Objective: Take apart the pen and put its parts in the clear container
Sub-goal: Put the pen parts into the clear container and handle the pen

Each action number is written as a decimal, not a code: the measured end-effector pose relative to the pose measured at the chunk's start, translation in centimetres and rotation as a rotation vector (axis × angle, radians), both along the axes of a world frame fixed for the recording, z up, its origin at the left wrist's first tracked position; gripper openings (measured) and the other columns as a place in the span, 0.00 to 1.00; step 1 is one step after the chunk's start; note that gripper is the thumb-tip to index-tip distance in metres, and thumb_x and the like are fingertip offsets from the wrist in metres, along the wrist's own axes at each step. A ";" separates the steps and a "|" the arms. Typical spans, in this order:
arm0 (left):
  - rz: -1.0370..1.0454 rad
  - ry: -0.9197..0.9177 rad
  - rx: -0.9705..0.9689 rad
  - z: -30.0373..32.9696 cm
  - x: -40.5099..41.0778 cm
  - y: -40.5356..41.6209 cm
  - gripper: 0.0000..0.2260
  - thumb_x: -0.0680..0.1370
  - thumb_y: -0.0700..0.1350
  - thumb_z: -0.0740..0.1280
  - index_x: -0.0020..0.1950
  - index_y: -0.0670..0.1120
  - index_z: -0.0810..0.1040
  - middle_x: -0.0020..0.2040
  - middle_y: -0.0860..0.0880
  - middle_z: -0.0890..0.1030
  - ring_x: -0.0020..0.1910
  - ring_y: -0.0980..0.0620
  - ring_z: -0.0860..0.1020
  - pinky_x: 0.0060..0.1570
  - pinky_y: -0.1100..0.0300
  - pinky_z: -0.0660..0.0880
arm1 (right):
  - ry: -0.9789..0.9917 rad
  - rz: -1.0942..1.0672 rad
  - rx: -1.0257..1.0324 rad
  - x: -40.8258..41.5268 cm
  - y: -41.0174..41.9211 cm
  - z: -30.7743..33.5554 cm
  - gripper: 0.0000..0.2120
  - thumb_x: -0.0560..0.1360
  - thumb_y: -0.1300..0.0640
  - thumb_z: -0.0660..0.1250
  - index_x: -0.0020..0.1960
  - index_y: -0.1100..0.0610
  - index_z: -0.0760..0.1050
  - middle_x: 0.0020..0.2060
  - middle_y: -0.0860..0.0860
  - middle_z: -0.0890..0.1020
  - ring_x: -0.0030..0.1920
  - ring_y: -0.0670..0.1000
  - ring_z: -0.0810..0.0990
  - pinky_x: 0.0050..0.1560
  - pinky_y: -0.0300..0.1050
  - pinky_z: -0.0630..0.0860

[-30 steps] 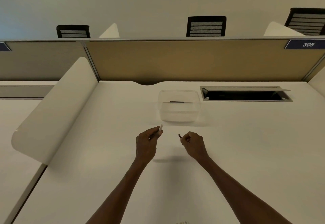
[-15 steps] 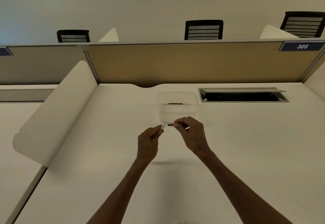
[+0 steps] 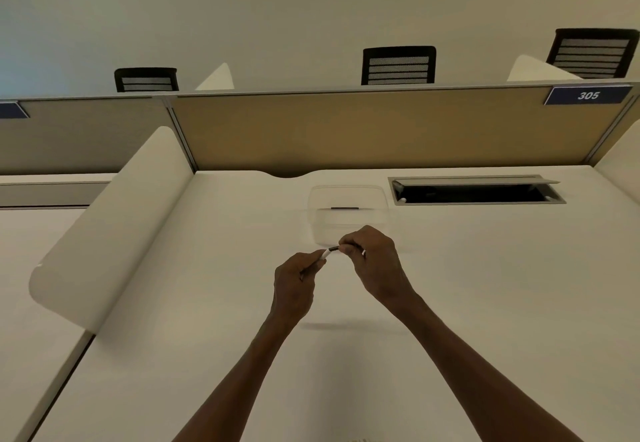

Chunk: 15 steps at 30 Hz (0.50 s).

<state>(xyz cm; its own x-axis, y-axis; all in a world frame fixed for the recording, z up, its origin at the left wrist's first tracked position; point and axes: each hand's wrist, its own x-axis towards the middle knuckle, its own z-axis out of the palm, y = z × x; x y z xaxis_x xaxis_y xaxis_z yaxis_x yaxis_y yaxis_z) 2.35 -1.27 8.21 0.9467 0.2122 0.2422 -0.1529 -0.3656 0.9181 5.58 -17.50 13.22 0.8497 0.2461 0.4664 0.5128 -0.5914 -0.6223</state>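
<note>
My left hand point(image 3: 294, 282) grips the white pen barrel point(image 3: 325, 253), whose end pokes out toward the upper right. My right hand point(image 3: 374, 261) pinches a small dark pen part point(image 3: 334, 249) that meets the barrel's end; a thin pale piece shows behind its fingers. Both hands hover just in front of the clear container point(image 3: 348, 199), which stands on the white desk point(image 3: 485, 285) with a dark pen part point(image 3: 344, 208) lying inside.
An open cable hatch point(image 3: 474, 193) lies to the right of the container. A curved white divider point(image 3: 110, 226) rises on the left, a tan partition point(image 3: 363, 129) closes the back, with black chairs beyond it.
My right hand moved left and forward from about a hand's width away. Its dark part now touches the barrel end held by my left hand, which shifted slightly toward the container.
</note>
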 end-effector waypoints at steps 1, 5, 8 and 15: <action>-0.006 -0.008 0.021 0.0 0.0 0.0 0.11 0.77 0.37 0.69 0.57 0.49 0.84 0.44 0.51 0.84 0.44 0.52 0.80 0.45 0.58 0.75 | -0.002 0.004 -0.027 0.1 -0.1 0.1 0.04 0.76 0.62 0.69 0.48 0.62 0.82 0.40 0.56 0.82 0.42 0.53 0.78 0.44 0.44 0.75; -0.047 -0.047 0.092 -0.1 -0.1 0.2 0.12 0.77 0.36 0.68 0.56 0.48 0.84 0.44 0.51 0.84 0.45 0.55 0.80 0.45 0.62 0.76 | -0.005 0.063 -0.105 0.4 -0.3 0.4 0.05 0.75 0.64 0.69 0.48 0.63 0.83 0.40 0.57 0.81 0.42 0.54 0.79 0.43 0.42 0.73; -0.068 -0.089 0.164 0.1 0.0 0.0 0.12 0.77 0.36 0.69 0.55 0.48 0.84 0.42 0.53 0.83 0.43 0.60 0.79 0.42 0.71 0.71 | 0.014 0.113 -0.110 0.4 -0.4 0.4 0.04 0.74 0.64 0.70 0.47 0.62 0.83 0.40 0.57 0.81 0.41 0.54 0.79 0.42 0.43 0.74; -0.121 -0.079 0.205 0.5 -0.2 0.0 0.10 0.77 0.37 0.68 0.56 0.47 0.84 0.40 0.54 0.81 0.41 0.62 0.77 0.41 0.73 0.68 | 0.102 0.160 -0.062 0.4 -0.4 -0.1 0.05 0.72 0.60 0.73 0.47 0.58 0.85 0.37 0.53 0.83 0.39 0.49 0.79 0.41 0.43 0.75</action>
<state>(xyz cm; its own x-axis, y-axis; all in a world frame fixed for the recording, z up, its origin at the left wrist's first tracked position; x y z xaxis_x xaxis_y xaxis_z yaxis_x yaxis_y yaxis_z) 2.16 -1.23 8.67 0.9387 0.0377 0.3427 -0.2751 -0.5174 0.8103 6.02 -17.91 13.13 0.8398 0.4072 0.3591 0.5391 -0.5466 -0.6408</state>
